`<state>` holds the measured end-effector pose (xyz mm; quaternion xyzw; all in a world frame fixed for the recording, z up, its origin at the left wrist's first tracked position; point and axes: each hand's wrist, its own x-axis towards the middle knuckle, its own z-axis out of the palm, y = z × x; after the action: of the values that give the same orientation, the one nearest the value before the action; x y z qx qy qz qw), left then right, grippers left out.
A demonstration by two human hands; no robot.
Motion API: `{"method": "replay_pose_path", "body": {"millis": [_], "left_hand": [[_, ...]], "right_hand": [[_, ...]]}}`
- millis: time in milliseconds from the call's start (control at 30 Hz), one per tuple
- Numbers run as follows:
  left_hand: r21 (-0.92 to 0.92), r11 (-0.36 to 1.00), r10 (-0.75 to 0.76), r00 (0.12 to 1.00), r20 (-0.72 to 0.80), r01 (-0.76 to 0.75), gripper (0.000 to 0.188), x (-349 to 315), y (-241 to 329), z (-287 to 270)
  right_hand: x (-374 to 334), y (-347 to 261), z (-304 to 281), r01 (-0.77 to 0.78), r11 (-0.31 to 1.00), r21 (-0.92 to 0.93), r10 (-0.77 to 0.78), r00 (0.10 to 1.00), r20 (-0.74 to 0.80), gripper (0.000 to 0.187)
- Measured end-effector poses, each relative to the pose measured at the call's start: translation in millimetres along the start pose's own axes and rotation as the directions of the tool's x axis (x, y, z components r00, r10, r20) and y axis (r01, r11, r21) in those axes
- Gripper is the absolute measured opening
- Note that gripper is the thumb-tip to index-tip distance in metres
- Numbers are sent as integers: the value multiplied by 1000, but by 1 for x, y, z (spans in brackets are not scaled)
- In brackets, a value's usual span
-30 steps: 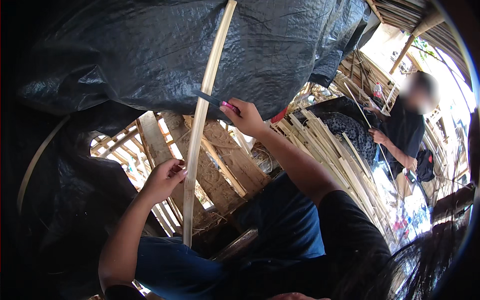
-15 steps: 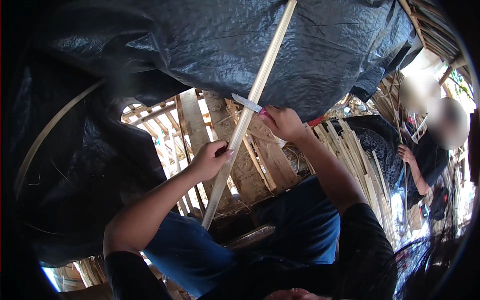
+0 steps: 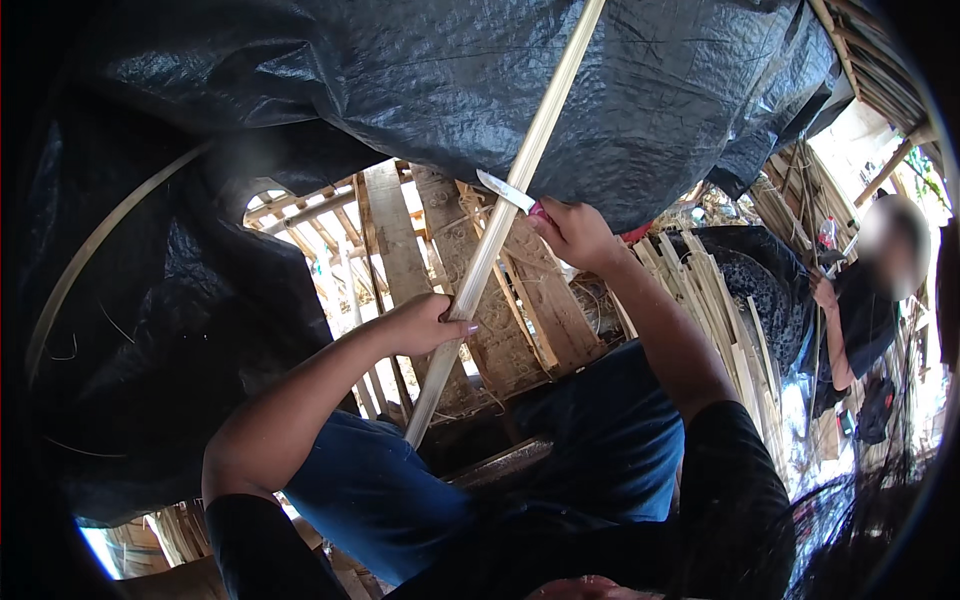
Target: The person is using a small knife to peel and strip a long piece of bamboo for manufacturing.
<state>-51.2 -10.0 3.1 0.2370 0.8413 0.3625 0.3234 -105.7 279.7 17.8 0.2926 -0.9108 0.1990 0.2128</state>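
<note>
A long pale strip, apparently split bamboo, slants from my lap up to the far right, past the top of the view. Around its lower middle my left hand is closed, thumb lying across the strip. My right hand grips the pinkish-red handle of a knife. The metal blade crosses the strip and appears to touch it, its tip pointing up and left. My right fingers are partly hidden behind the hand.
Dark plastic sheeting hangs ahead and at left. Below my hands lie wooden planks with gaps. A bundle of pale strips leans at right, near another person. A thin curved strip stands out at far left.
My left hand has turned slightly, its thumb now flatter across the strip. The knife has shifted a little up and right relative to the view. The person at right has moved their arm.
</note>
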Motion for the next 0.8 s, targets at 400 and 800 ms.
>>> {"method": "replay_pose_path", "body": {"millis": [400, 800], "left_hand": [[70, 995, -81, 994, 78, 76, 42, 2, -5, 2], [28, 994, -108, 990, 88, 106, 48, 4, -15, 4]], "right_hand": [[-1, 1, 1, -1, 1000, -10, 1, 1000, 4, 34], [0, 1, 1, 15, 999, -29, -16, 1000, -11, 36]]}}
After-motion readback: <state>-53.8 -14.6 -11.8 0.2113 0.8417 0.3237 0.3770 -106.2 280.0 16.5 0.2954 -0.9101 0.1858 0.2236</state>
